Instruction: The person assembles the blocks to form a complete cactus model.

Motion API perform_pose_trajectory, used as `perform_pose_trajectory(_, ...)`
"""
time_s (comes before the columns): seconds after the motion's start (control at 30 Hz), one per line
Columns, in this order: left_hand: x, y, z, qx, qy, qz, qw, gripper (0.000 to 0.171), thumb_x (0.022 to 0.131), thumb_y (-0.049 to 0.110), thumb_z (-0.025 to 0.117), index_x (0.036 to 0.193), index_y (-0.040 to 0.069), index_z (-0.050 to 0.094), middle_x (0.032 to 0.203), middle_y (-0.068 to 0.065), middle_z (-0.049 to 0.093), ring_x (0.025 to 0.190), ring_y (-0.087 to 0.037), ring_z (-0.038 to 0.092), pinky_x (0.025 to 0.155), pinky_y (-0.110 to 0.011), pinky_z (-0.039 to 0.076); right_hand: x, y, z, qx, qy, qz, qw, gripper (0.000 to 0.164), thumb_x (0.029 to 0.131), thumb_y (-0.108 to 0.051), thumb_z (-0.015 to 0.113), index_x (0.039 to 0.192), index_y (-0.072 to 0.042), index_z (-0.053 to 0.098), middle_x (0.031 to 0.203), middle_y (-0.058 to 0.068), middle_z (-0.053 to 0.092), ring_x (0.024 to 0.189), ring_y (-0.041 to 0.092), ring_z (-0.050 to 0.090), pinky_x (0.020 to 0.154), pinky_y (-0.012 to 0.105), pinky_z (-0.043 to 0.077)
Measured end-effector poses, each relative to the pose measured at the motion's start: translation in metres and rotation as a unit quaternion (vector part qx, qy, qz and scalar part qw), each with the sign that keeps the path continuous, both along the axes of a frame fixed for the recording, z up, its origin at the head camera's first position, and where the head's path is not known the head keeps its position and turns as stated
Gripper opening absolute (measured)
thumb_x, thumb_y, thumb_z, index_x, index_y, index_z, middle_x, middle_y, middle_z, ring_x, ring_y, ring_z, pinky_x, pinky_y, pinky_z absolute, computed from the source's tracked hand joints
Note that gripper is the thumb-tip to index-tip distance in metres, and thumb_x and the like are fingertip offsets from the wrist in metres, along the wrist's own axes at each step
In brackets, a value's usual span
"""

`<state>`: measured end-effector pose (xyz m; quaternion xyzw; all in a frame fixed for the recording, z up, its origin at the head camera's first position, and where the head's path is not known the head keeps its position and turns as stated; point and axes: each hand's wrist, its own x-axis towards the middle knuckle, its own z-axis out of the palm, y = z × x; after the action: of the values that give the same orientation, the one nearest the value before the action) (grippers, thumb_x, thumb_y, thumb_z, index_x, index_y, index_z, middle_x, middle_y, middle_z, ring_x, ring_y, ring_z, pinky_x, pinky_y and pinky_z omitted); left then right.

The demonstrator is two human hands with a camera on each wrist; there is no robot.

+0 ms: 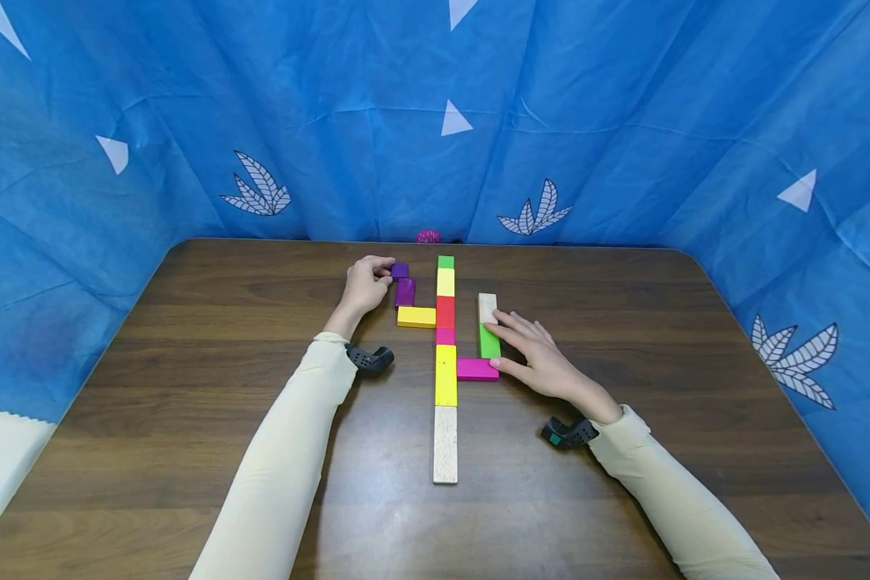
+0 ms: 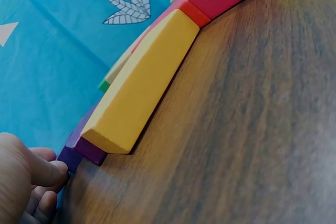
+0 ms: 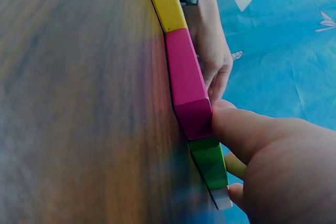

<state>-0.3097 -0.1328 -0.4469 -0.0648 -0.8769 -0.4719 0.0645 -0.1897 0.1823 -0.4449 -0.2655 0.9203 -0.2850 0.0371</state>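
Note:
At the upper left of the layout, my left hand [image 1: 365, 283] pinches a small dark purple block [image 1: 400, 271] between thumb and fingers. That block stands against a purple block [image 1: 405, 292], which touches the end of an orange-yellow block [image 1: 416, 316]. In the left wrist view the thumb [image 2: 50, 174] lies along the dark purple block's side. On the other side, my right hand [image 1: 540, 354] has its fingers spread. Its thumb touches a magenta block [image 1: 477, 370], and its fingertips rest by a green block [image 1: 489, 341] and a pale wooden block [image 1: 487, 307].
A straight column of blocks runs down the table's middle, including a green block [image 1: 445, 262], a red block [image 1: 445, 312], a long yellow block [image 1: 445, 375] and a pale wooden block [image 1: 445, 445]. A blue curtain [image 1: 377, 161] hangs behind the brown table [image 1: 188, 387].

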Motion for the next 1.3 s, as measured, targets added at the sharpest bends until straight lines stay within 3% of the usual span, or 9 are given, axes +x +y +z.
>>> perform_pose_trajectory(1.3, 0.0015, 0.0019, -0.0064, 0.002, 0.021, -0.007, 0.9998, 0.035, 0.093, -0.006, 0.054, 0.126, 0.003, 0.065, 0.122, -0.016, 0.066, 0.104, -0.028, 0.064, 0.093, -0.039, 0.051, -0.0003, 0.0, 0.0002, 0.001, 0.0, 0.001, 1.0, 0.061, 0.095, -0.031, 0.063, 0.15, -0.017, 0.041, 0.162, 0.008, 0.025, 0.15, 0.036, 0.017, 0.116, 0.065, 0.003)
